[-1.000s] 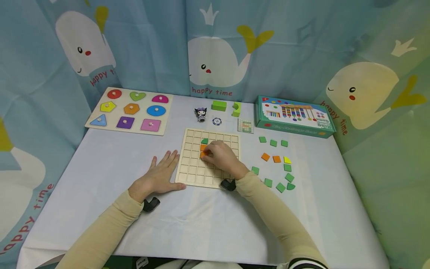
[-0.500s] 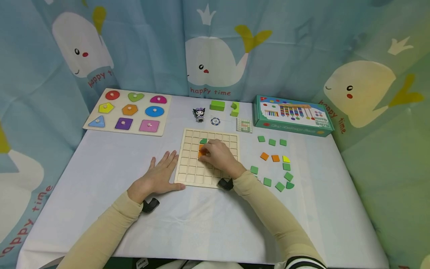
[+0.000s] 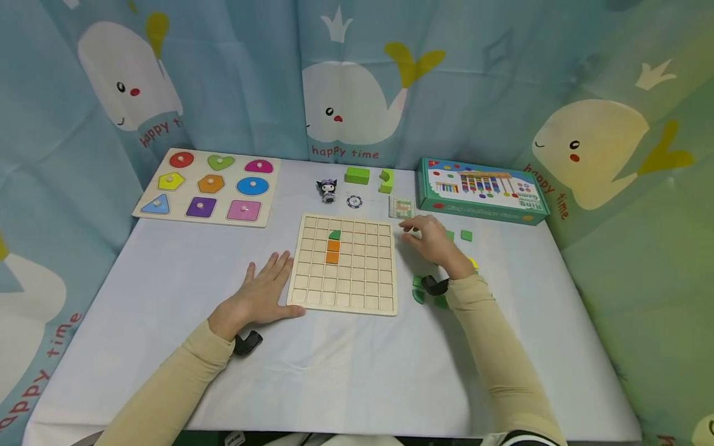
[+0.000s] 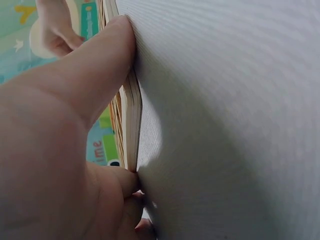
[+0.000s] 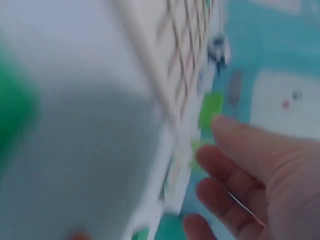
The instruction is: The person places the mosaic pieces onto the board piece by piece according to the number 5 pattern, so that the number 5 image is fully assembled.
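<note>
A wooden grid board (image 3: 362,266) lies on the table. One column of it bears a green quarter-round tile (image 3: 334,235) above two orange square tiles (image 3: 332,251). My left hand (image 3: 258,299) rests with spread fingers against the board's left edge; in the left wrist view its thumb (image 4: 107,57) touches the board's side. Off the board's right edge hovers my right hand (image 3: 434,244), over the loose tiles. Its loosely bent fingers (image 5: 230,175) are apart in the blurred right wrist view, with nothing between them. The hand and sleeve hide some loose tiles.
Green tiles (image 3: 466,235) lie right of the board. Behind it stand a small figurine (image 3: 328,190), a round chip (image 3: 354,201), green blocks (image 3: 357,175) and a patterned card (image 3: 402,207). A shape puzzle (image 3: 223,214) lies back left, a game box (image 3: 482,210) back right.
My right hand has let go of the lower orange tile, which stays on the board, and moved right, off the board. The left hand keeps its place. The head view has shifted slightly.
</note>
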Demonstrator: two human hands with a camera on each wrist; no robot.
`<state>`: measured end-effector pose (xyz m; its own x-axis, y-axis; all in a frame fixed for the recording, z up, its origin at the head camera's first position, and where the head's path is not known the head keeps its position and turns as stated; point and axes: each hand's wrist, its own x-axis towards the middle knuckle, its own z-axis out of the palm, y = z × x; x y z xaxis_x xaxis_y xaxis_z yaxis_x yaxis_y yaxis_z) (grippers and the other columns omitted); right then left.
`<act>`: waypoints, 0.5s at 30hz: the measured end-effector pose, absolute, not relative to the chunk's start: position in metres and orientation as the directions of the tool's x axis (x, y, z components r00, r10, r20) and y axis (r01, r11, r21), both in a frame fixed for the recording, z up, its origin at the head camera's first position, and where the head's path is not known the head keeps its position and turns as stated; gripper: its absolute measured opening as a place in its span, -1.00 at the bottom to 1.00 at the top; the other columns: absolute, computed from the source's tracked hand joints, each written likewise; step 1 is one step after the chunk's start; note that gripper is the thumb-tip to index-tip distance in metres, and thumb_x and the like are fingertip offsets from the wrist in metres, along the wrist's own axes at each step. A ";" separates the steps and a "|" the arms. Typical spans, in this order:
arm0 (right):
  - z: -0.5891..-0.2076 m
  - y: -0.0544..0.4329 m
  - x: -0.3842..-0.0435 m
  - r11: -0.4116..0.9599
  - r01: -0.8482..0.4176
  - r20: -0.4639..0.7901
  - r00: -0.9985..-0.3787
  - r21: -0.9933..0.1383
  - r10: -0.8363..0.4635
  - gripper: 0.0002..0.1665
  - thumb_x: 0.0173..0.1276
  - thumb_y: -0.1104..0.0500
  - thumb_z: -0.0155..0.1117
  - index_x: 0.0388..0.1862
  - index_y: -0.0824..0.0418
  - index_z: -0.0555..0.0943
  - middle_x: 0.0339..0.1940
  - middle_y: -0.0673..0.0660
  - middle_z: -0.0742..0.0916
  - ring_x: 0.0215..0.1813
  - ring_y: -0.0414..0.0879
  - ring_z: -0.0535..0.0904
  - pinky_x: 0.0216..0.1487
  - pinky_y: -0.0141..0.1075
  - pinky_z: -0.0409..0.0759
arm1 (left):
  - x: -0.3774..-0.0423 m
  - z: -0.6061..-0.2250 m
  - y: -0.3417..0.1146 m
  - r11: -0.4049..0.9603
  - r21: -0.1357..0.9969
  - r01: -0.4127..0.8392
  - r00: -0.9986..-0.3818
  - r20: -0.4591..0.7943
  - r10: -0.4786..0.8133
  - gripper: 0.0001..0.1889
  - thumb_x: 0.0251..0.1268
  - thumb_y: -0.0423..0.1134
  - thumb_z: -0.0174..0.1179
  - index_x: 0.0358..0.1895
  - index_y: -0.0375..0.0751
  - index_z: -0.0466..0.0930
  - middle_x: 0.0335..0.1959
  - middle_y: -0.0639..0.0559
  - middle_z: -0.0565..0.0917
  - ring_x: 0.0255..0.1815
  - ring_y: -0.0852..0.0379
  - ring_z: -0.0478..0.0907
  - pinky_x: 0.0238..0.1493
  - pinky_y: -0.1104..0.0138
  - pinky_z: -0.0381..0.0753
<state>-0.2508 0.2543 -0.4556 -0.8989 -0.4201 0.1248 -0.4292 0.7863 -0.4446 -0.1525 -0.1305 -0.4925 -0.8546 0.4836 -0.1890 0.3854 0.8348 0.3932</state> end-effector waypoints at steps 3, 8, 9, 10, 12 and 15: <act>-0.451 0.278 -0.254 0.790 -0.378 0.094 -0.919 -0.483 -0.382 -0.60 0.35 0.31 0.31 0.14 0.42 0.59 -0.08 0.31 0.70 -0.01 0.19 0.54 0.00 0.07 0.47 | -0.152 -0.492 -0.131 0.835 0.392 0.386 -0.855 -0.186 0.483 0.19 0.10 0.36 0.25 0.54 -0.38 -0.14 0.57 -0.23 -0.14 0.55 -0.18 -0.29 0.33 -0.32 -0.30; -0.451 0.305 -0.261 0.808 -0.308 0.042 -0.942 -0.502 -0.332 -0.57 0.37 0.33 0.27 0.19 0.45 0.55 -0.01 0.37 0.66 0.05 0.23 0.50 0.01 0.11 0.45 | -0.152 -0.493 -0.131 0.836 0.389 0.386 -0.857 -0.184 0.481 0.19 0.10 0.37 0.24 0.54 -0.38 -0.14 0.57 -0.22 -0.14 0.55 -0.18 -0.28 0.33 -0.31 -0.30; -0.452 0.308 -0.262 0.819 -0.293 0.029 -0.947 -0.493 -0.321 -0.57 0.37 0.33 0.27 0.19 0.45 0.55 0.00 0.38 0.65 0.06 0.24 0.49 0.02 0.12 0.44 | -0.152 -0.494 -0.131 0.837 0.389 0.386 -0.857 -0.185 0.481 0.19 0.10 0.37 0.23 0.54 -0.37 -0.14 0.57 -0.22 -0.14 0.55 -0.18 -0.28 0.34 -0.31 -0.30; -0.453 0.312 -0.264 0.830 -0.279 0.015 -0.950 -0.483 -0.310 -0.57 0.37 0.32 0.27 0.19 0.45 0.55 0.02 0.38 0.65 0.07 0.25 0.48 0.05 0.13 0.43 | -0.152 -0.494 -0.131 0.837 0.389 0.386 -0.857 -0.186 0.481 0.19 0.11 0.37 0.23 0.55 -0.37 -0.15 0.57 -0.22 -0.15 0.55 -0.18 -0.29 0.34 -0.31 -0.30; -0.457 0.317 -0.267 0.853 -0.251 -0.009 -0.958 -0.457 -0.287 -0.57 0.37 0.30 0.28 0.19 0.43 0.56 0.05 0.39 0.63 0.12 0.27 0.43 0.11 0.14 0.39 | -0.153 -0.494 -0.131 0.837 0.389 0.386 -0.856 -0.187 0.482 0.19 0.11 0.38 0.23 0.55 -0.37 -0.15 0.57 -0.21 -0.15 0.55 -0.18 -0.29 0.34 -0.31 -0.31; -0.462 0.322 -0.270 0.888 -0.246 -0.019 -0.961 -0.388 -0.274 -0.57 0.35 0.27 0.31 0.16 0.41 0.58 0.08 0.39 0.61 0.15 0.30 0.38 0.17 0.15 0.34 | -0.153 -0.493 -0.130 0.833 0.396 0.386 -0.854 -0.188 0.485 0.19 0.11 0.37 0.23 0.55 -0.37 -0.15 0.57 -0.21 -0.16 0.55 -0.18 -0.30 0.34 -0.30 -0.31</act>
<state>-0.2697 0.3221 -0.4624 -0.9614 -0.2744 -0.0186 -0.2460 0.8882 -0.3882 -0.1529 -0.1305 -0.4928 -0.8541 0.4851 -0.1878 0.3859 0.8330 0.3964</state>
